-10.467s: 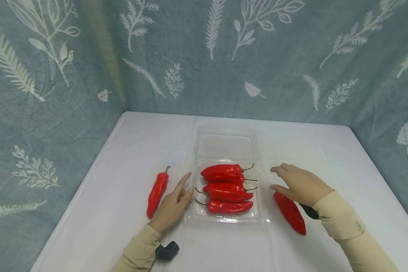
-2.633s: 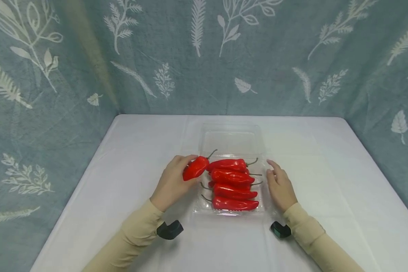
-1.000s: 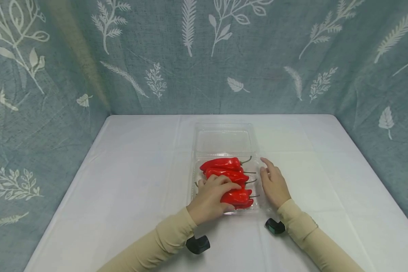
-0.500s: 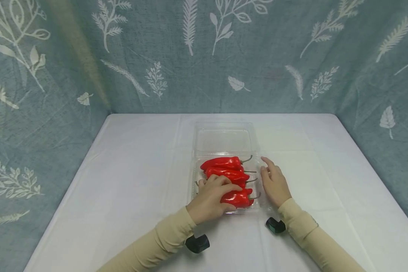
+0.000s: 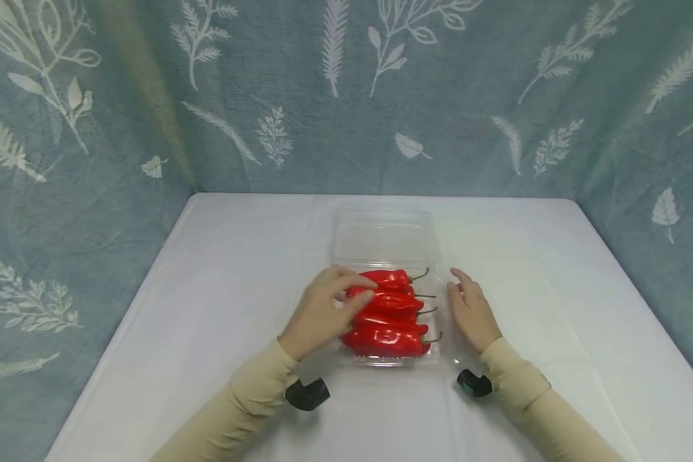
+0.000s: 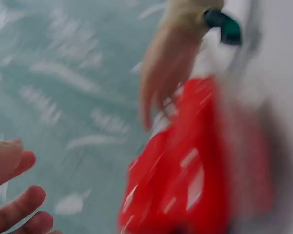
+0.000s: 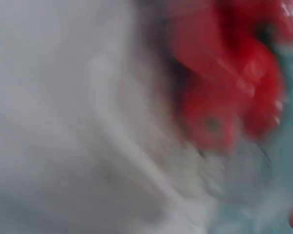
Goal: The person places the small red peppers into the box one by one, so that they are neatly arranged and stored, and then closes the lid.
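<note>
Red chili peppers (image 5: pixel 385 340) lie stacked crosswise in the clear plastic container (image 5: pixel 381 361), their dark stems mostly pointing right. My left hand (image 5: pixel 323 314) hovers over the left part of the pile, hiding some pepper ends, thumb and fingers apart and holding nothing. In the left wrist view its fingers (image 6: pixel 24 207) are spread, well away from the blurred red peppers (image 6: pixel 180 170). At the container's right side my right hand (image 5: pixel 475 316) rests with loosely bent fingers. Blurred peppers (image 7: pixel 224 83) fill the upper right of the right wrist view.
The container's clear lid (image 5: pixel 384 240) lies folded back on the far side. White cloth covers the table (image 5: pixel 237 256). Teal curtains (image 5: pixel 346 128) with white leaf prints stand behind and beside it. Dark wrist cameras (image 5: pixel 307 394) hang below both sleeves.
Peppers from the table's left and right sides are now in the container. My left hand has let go of the front pepper and moved up and left. My right hand stays by the container.
</note>
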A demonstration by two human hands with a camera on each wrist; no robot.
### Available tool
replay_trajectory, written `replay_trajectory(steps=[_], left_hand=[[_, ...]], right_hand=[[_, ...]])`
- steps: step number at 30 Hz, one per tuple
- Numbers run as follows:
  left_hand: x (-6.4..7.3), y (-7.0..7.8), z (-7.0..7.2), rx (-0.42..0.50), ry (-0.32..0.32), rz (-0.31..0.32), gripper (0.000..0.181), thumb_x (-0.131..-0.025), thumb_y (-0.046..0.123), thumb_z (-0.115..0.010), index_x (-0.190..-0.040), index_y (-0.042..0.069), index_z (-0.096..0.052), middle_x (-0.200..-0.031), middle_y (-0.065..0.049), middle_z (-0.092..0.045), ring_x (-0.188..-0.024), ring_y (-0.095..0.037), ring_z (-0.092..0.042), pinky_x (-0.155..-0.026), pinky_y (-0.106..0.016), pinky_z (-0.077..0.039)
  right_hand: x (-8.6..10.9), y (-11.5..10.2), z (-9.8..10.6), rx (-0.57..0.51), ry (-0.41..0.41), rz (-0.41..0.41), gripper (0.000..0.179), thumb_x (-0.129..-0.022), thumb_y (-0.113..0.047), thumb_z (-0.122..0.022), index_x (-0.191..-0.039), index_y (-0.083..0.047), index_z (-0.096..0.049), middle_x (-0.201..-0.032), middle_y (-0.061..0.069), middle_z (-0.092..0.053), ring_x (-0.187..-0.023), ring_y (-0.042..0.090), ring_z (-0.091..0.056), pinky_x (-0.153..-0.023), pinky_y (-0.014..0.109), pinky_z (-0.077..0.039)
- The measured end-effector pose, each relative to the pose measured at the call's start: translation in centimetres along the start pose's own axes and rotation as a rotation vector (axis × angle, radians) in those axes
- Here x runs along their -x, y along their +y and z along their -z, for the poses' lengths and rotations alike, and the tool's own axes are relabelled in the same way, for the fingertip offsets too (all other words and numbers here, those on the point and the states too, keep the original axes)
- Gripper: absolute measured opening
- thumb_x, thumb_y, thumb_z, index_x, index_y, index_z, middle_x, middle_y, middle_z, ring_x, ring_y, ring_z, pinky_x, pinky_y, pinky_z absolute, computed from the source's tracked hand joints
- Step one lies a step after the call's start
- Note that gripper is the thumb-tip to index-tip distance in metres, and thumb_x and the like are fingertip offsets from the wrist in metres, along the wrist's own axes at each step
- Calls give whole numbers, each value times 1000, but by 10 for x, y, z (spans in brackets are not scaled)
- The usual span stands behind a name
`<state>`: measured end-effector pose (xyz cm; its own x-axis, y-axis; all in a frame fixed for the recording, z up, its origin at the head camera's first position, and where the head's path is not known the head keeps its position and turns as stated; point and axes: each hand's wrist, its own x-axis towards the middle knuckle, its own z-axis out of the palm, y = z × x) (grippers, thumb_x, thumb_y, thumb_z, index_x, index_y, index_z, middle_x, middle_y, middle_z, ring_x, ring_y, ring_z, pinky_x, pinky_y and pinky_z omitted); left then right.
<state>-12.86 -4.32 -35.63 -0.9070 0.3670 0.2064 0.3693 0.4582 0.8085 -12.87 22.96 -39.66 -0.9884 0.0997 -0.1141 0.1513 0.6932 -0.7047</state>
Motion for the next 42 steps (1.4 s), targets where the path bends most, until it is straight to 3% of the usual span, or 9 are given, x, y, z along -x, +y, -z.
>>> replay_trajectory(steps=[4, 8, 14, 17, 19, 25, 32, 37, 42], left_hand=[[-23, -24, 36, 57, 59, 138, 25, -94, 30, -61, -113, 14, -68, -106, -3, -66, -96, -17, -58, -78, -33, -49], [-53, -52, 58, 99, -31, 360, 36, -97, 39, -53, -121, 14, -62, -105, -13, -61, -87, -25, -55, -75, -34, -46], [-88, -83, 54, 69, -104, 531, 43, -100, 43, -45, -125, 11, -59, -117, -14, -56, -62, -15, -41, -58, -28, -38], [-98, -92, 46, 81, -111, 583, 48, -100, 45, -42, -123, 6, -58, -112, -17, -55, -56, -14, -35, -55, -28, -36], [-103, -96, 42, 77, -121, 616, 50, -100, 46, -42, -123, 4, -55, -109, -16, -55, -63, -15, -42, -59, -28, -37], [-110, -107, 36, 39, -156, 643, 43, -98, 41, -49, -121, 5, -54, -114, -14, -55, -97, -23, -51, -76, -32, -42], [-111, -109, 35, -2, -142, 615, 41, -98, 40, -50, -119, 6, -56, -110, -12, -56, -96, -22, -51, -76, -32, -43], [-113, -101, 38, 4, -131, 593, 39, -98, 39, -50, -117, 5, -56, -108, -14, -57, -94, -23, -52, -76, -32, -43], [-113, -91, 43, 32, -84, 537, 36, -98, 34, -52, -117, 3, -55, -107, -15, -56, -89, -22, -52, -74, -32, -43]], right_hand=[[-12, -5, 36, 25, -26, 31, 56, -104, -36, -24, -139, 4, -40, -124, 29, -51, -109, 39, -53, -88, 48, -47], [-45, -13, 66, -15, -152, -15, 61, -103, -42, -25, -129, 7, -50, -110, 23, -57, -92, 27, -58, -74, 31, -49], [-102, -18, 61, 47, -442, -158, 54, -102, -39, -36, -130, 6, -51, -105, 15, -51, -96, 25, -51, -82, 32, -47], [-117, -20, 49, 106, -484, -194, 52, -102, -37, -38, -130, 5, -51, -109, 15, -52, -99, 26, -50, -83, 32, -47], [-124, -21, 43, 119, -468, -196, 49, -102, -34, -40, -128, 6, -53, -106, 14, -53, -95, 23, -50, -79, 30, -46], [-131, -24, 33, 124, -418, -183, 42, -102, -27, -42, -123, 6, -56, -100, 12, -54, -88, 20, -50, -75, 28, -45], [-131, -26, 31, 72, -401, -214, 43, -101, -27, -44, -127, 7, -53, -114, 16, -53, -100, 24, -51, -86, 32, -47], [-129, -26, 33, 30, -380, -195, 43, -100, -24, -44, -130, 7, -51, -122, 20, -51, -101, 24, -50, -83, 30, -46], [-124, -29, 41, 17, -329, -146, 42, -101, -24, -42, -131, 4, -51, -129, 22, -50, -109, 29, -51, -92, 37, -47]])
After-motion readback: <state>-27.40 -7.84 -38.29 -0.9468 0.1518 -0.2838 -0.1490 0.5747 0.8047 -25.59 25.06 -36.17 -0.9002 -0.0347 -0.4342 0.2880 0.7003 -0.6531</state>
